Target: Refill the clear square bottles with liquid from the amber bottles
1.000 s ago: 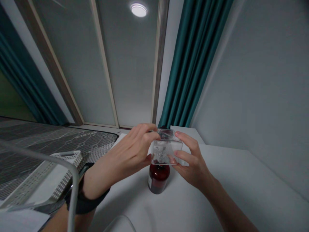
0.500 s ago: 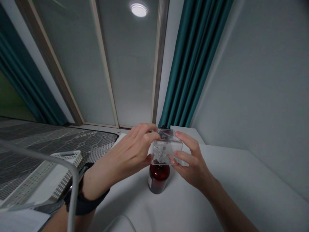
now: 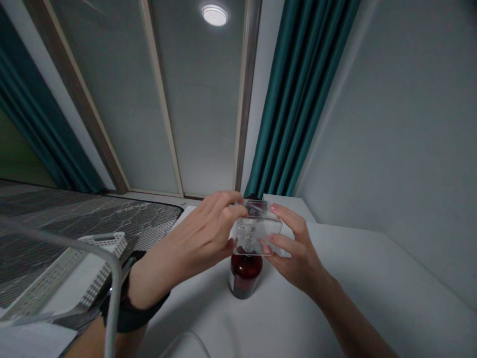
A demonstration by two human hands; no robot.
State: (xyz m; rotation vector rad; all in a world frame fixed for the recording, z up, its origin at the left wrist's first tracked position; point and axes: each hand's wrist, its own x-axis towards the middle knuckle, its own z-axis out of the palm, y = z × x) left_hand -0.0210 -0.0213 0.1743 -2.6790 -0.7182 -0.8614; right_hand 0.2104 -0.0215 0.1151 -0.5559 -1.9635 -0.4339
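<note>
Left hand (image 3: 197, 233), right hand (image 3: 294, 243) both grip clear cube box (image 3: 259, 229), contents unclear; amber bottle (image 3: 245, 276) directly beneath.

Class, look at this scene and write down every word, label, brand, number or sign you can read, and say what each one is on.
Nothing can be read: the brown glass bottle has a pale label showing only as a narrow strip at its edge, too little to read, and the clear square container shows no readable marks.
</note>
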